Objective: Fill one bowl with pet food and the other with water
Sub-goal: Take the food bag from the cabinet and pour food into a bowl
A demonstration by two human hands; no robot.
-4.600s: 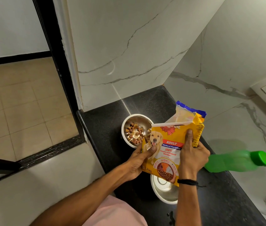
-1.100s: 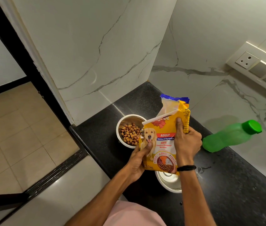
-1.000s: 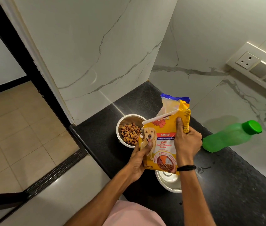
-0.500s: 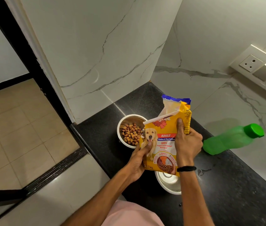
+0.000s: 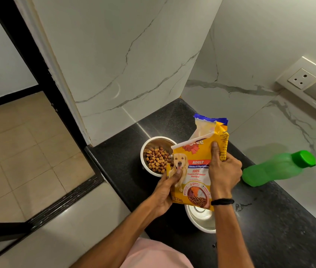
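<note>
Both hands hold a yellow pet food bag [image 5: 195, 167] upright over the black counter [image 5: 269, 229]. My left hand [image 5: 165, 192] grips its lower left edge, and my right hand [image 5: 223, 171] grips its right side, thumb on the front. The bag's torn top is open. Behind it to the left sits a steel bowl [image 5: 153, 147] holding brown kibble [image 5: 156, 159]. A second steel bowl [image 5: 199, 221], partly hidden by the bag and my right forearm, sits nearer to me and looks dry inside. A green water bottle [image 5: 277, 169] with its cap on leans against the marble wall at right.
Marble walls close in the counter at the back and right. A socket and switch panel [image 5: 312, 84] is on the right wall. The counter's left edge drops to a tiled floor [image 5: 17, 151] past a black door frame [image 5: 43, 78].
The bag has been tipped back upright from pouring, and the far bowl holds more kibble than 4.6 s ago. In the last second the hands and bag have barely moved.
</note>
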